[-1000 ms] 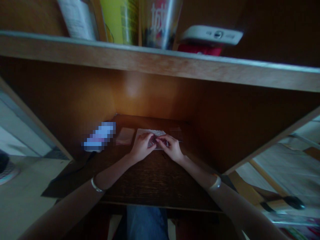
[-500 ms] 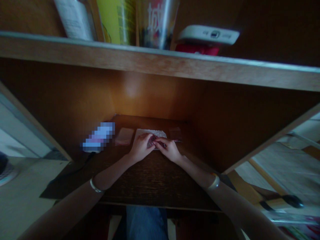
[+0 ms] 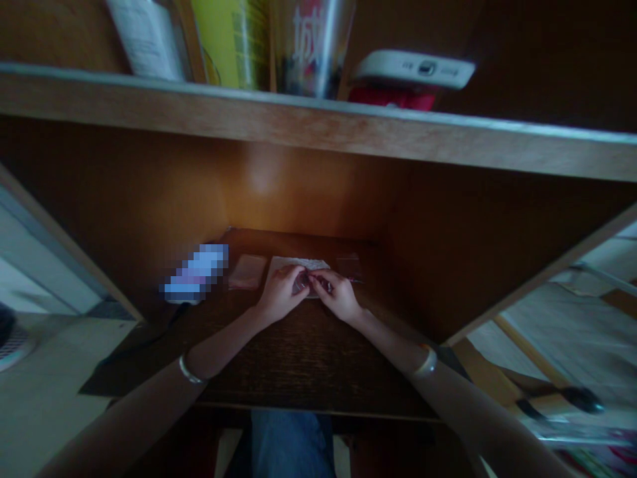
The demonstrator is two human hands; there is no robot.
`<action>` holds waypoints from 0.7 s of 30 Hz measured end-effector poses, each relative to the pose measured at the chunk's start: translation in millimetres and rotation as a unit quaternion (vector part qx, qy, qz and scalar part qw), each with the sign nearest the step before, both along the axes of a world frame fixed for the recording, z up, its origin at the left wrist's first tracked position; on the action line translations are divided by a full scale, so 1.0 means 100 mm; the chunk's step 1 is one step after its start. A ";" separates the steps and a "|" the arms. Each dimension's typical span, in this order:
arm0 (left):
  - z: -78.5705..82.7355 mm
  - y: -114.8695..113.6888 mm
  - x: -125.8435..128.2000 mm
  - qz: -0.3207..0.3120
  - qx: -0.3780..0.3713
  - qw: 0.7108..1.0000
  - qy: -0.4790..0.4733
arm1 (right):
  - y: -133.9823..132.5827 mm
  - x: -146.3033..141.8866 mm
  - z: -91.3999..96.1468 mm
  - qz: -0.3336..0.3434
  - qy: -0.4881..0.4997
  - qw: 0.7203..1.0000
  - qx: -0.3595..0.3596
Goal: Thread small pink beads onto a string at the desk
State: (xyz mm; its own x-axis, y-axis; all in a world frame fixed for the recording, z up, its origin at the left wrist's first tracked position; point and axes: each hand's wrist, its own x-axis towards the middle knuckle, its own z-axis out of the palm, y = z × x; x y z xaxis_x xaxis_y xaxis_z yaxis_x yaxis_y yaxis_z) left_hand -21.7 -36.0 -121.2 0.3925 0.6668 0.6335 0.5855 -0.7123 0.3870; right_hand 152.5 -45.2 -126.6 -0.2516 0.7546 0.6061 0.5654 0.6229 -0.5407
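Note:
Over a crumpled white sheet [image 3: 316, 263] on the dark wooden desk, my left hand [image 3: 279, 291] and my right hand [image 3: 342, 296] meet fingertip to fingertip. Both are closed in a pinch around a small dark-red thing [image 3: 307, 273]; its kind is too small and dim to make out, and the fingers partly hide it. A small clear plastic bag [image 3: 349, 267] lies just right of the sheet, with a thin dark-red end near its lower edge. To the left of my left hand lies a flat, pale, see-through packet [image 3: 247, 271].
A lit phone [image 3: 196, 273], its screen blurred out, leans at the left with a cable. A shelf edge [image 3: 318, 126] crosses above the hands, bearing a yellow container [image 3: 231, 43], a clear cup [image 3: 313, 50] and a white device [image 3: 415, 70]. Side panels enclose the desk [image 3: 308, 358].
My right hand's fingers have shifted slightly up and closer to the left fingertips around the small dark-red thing. My left hand stays nearly still.

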 end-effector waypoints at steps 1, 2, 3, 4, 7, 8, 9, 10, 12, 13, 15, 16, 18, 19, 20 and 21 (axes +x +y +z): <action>0.01 0.00 0.00 -0.002 0.000 1.000 -0.003 | 0.00 0.00 0.00 -0.006 -0.004 1.000 0.004; 0.02 -0.01 0.00 -0.003 -0.001 1.000 -0.006 | 0.01 0.01 0.00 -0.013 -0.009 1.000 0.007; 0.02 -0.01 0.00 -0.004 -0.003 1.000 -0.007 | 0.02 0.01 0.00 -0.018 -0.016 1.000 0.008; 0.03 -0.01 0.00 -0.004 -0.004 1.000 -0.007 | 0.03 0.01 0.00 -0.022 -0.026 0.999 0.007; 0.03 -0.02 0.00 -0.002 -0.008 1.000 -0.007 | 0.06 0.03 -0.02 -0.029 -0.072 0.997 -0.011; 0.03 -0.02 0.00 -0.002 -0.008 1.000 -0.006 | 0.07 0.03 -0.02 -0.029 -0.090 0.995 -0.020; 0.03 -0.02 0.00 -0.002 -0.007 1.000 -0.007 | 0.08 0.04 -0.03 -0.029 -0.107 0.993 -0.028; 0.03 -0.02 0.00 -0.002 -0.005 1.000 -0.008 | 0.09 0.05 -0.04 -0.029 -0.120 0.992 -0.035; 0.03 -0.02 0.00 -0.001 -0.002 1.000 -0.009 | 0.11 0.05 -0.05 -0.026 -0.133 0.990 -0.042; 0.03 -0.02 0.00 0.000 -0.001 1.000 -0.009 | 0.11 0.05 -0.05 -0.025 -0.135 0.990 -0.044; 0.04 -0.02 0.00 0.002 0.001 1.000 -0.009 | 0.11 0.05 -0.05 -0.025 -0.136 0.989 -0.046; 0.04 -0.02 0.00 0.003 0.002 1.000 -0.009 | 0.11 0.05 -0.04 -0.026 -0.136 0.989 -0.047; 0.05 -0.02 0.01 0.007 0.003 1.000 -0.010 | 0.11 0.05 -0.04 -0.027 -0.135 0.989 -0.050; 0.06 -0.03 0.01 0.008 0.002 1.000 -0.011 | 0.11 0.05 -0.03 -0.026 -0.134 0.989 -0.050; 0.06 -0.03 0.01 0.008 0.001 1.000 -0.013 | 0.11 0.05 -0.03 -0.024 -0.134 0.989 -0.050; 0.07 -0.03 0.01 0.009 -0.001 1.000 -0.014 | 0.11 0.05 -0.03 -0.022 -0.133 0.990 -0.050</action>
